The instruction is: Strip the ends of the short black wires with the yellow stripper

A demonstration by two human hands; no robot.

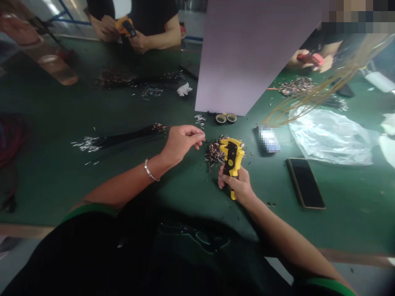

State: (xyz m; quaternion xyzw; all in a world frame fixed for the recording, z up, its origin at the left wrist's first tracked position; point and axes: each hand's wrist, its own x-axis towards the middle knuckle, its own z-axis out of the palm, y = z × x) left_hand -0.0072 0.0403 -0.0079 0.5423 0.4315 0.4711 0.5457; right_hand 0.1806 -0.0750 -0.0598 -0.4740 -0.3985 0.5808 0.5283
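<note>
My right hand [236, 183] is wrapped round the handle of a yellow and black wire stripper [232, 157], its head pointing away from me. Under and left of the tool's head lies a pile of short copper-coloured and black scraps [214, 153]. My left hand [185, 142] is pinched just left of that pile, thumb against fingers; what it holds, if anything, is too small to name. A bundle of black wires [123, 137] with pale ends at its left and copper ends at its right stretches to the left of my left hand.
A tall pale panel [243, 53] stands ahead, two tape rolls [226, 119] at its foot. To the right lie a phone [305, 183], a plastic bag [331, 135] and a small box [269, 139]. Across the green table [138, 107], people hold tools near more wires.
</note>
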